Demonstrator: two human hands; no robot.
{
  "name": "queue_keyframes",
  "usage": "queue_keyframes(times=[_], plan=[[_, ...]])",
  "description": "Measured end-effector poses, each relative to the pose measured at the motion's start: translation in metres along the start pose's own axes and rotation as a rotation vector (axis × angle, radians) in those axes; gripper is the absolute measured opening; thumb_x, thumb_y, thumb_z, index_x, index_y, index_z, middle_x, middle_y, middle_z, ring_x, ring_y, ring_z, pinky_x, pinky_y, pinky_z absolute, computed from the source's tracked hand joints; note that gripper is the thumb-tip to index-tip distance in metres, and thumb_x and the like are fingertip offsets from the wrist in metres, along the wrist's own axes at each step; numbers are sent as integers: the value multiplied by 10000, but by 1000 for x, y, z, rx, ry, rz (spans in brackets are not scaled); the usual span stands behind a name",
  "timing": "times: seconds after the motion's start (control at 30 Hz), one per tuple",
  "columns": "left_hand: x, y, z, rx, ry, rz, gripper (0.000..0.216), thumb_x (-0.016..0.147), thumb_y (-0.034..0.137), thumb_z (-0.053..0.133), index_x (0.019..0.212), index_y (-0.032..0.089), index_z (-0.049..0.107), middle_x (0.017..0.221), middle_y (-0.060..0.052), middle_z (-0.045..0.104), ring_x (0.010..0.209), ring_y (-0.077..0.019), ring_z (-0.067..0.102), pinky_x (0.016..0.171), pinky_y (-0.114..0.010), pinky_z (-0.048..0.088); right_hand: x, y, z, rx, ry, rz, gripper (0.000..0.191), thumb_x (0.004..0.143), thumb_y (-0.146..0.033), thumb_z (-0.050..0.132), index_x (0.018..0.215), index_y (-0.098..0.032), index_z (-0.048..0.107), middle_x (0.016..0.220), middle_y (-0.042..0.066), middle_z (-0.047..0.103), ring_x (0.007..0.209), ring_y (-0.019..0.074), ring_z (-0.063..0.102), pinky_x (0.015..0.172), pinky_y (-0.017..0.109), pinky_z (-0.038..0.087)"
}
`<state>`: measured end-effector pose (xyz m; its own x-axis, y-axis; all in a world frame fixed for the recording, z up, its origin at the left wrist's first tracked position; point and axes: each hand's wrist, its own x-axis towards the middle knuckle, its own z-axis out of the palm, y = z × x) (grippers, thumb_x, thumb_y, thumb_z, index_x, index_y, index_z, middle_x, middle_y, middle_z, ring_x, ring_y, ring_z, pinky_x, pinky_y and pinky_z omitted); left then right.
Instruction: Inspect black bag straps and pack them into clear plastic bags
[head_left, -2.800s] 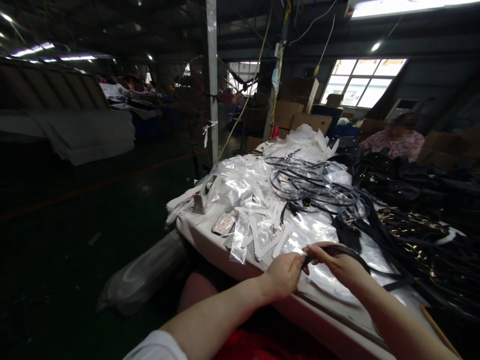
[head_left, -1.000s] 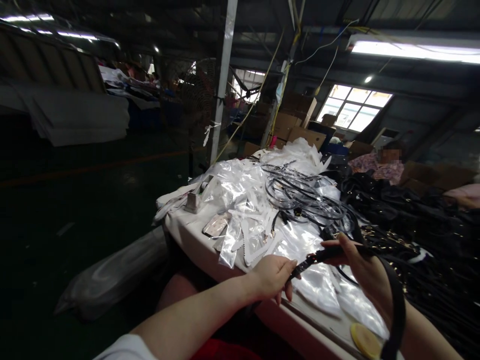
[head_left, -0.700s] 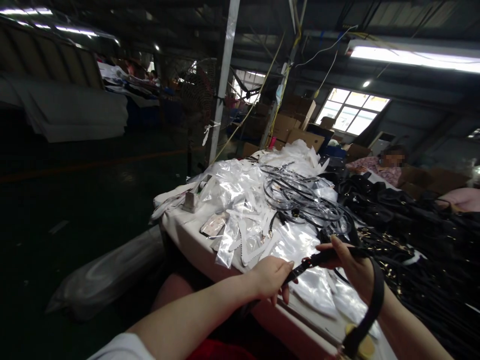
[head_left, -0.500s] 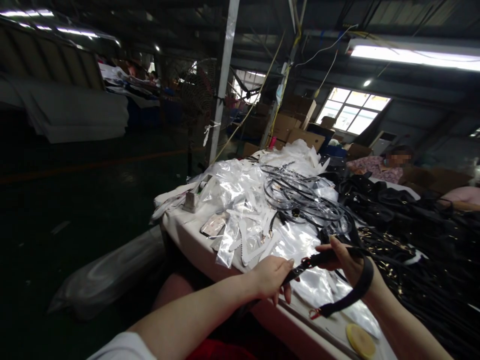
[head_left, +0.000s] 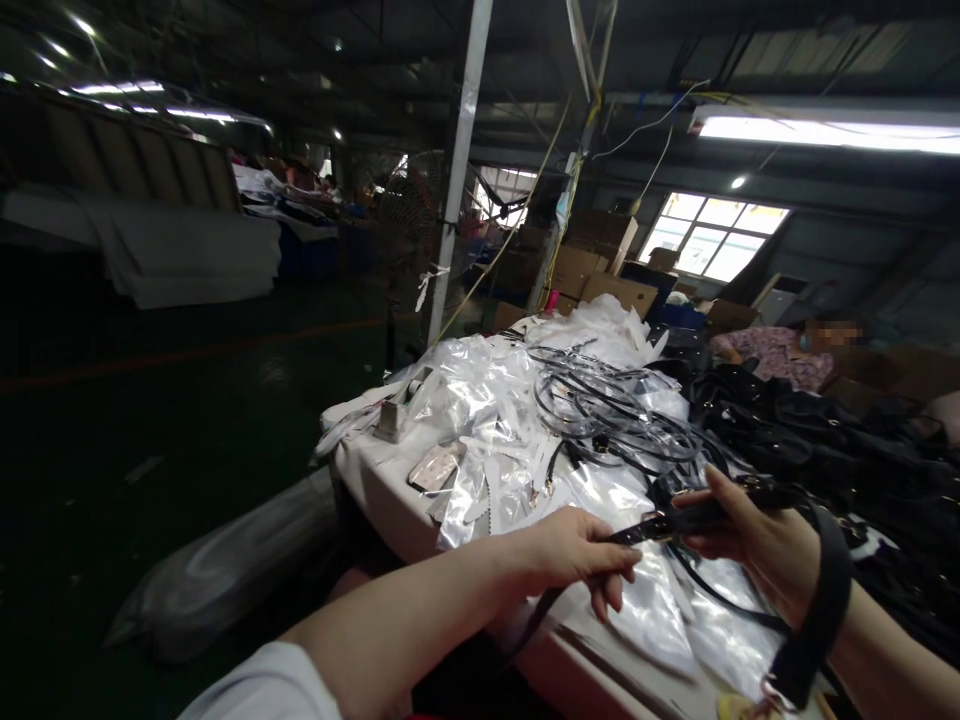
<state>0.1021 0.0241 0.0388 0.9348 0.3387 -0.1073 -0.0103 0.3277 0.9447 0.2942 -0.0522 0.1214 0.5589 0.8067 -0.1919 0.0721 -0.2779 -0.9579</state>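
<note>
A black strap (head_left: pixel 823 590) with metal hardware runs between my two hands above the table's front edge. My left hand (head_left: pixel 581 552) pinches its narrower end between thumb and fingers, and a dark length hangs below that hand. Around the wider part my right hand (head_left: pixel 757 540) is closed, thumb on top. From there the strap loops over the right wrist and drops to a metal clip (head_left: pixel 772 692) at lower right. Just beyond the hands lie clear plastic bags (head_left: pixel 622 500) and a heap of coiled black straps (head_left: pixel 615 410).
A phone in a patterned case (head_left: pixel 435 468) and a small metal block (head_left: pixel 389 422) lie on the white table (head_left: pixel 375 485). Black bags (head_left: pixel 795 420) pile up at right, with a person (head_left: pixel 780 355) behind. A plastic-wrapped roll (head_left: pixel 225 570) rests on the floor at left.
Both hands have shifted right in the view with the strap, the right one further. The strap's loop has swung right and its clip end sits lower. The camera view has turned slightly.
</note>
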Motion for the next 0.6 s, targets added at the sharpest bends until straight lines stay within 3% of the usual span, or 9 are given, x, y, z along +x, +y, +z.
queue_keyframes(times=[0.2, 0.33, 0.5, 0.6], plan=[[6, 11, 1, -37, -63, 93, 552, 648, 646, 749, 746, 122, 605, 565, -13, 624, 430, -120, 553, 506, -253, 419, 13, -3, -17, -46, -35, -116, 571, 717, -666, 702, 820, -109, 775, 719, 163, 770, 588, 255, 735, 528, 289, 613], [8, 11, -4, -19, -29, 139, 600, 760, 716, 588, 801, 118, 611, 567, -23, 633, 380, -115, 531, 446, -235, 385, 3, -9, -22, -59, 11, -254, 583, 653, -702, 725, 795, -140, 783, 795, 156, 783, 702, 310, 756, 639, 360, 648], [5, 8, -1, 237, 142, 67, 655, 937, 642, 330, 946, 86, 677, 440, 37, 527, 286, -76, 366, 371, -203, 261, -4, -9, -18, -101, 43, -335, 565, 640, -713, 717, 728, -158, 775, 741, 141, 778, 630, 313, 747, 585, 382, 648], [5, 4, 2, 451, 172, -16, 679, 960, 617, 276, 1015, 94, 705, 408, 48, 498, 288, -88, 350, 388, -214, 307, 2, -6, -17, -143, 13, -293, 551, 645, -703, 717, 738, -164, 774, 737, 137, 779, 620, 308, 745, 543, 366, 636]])
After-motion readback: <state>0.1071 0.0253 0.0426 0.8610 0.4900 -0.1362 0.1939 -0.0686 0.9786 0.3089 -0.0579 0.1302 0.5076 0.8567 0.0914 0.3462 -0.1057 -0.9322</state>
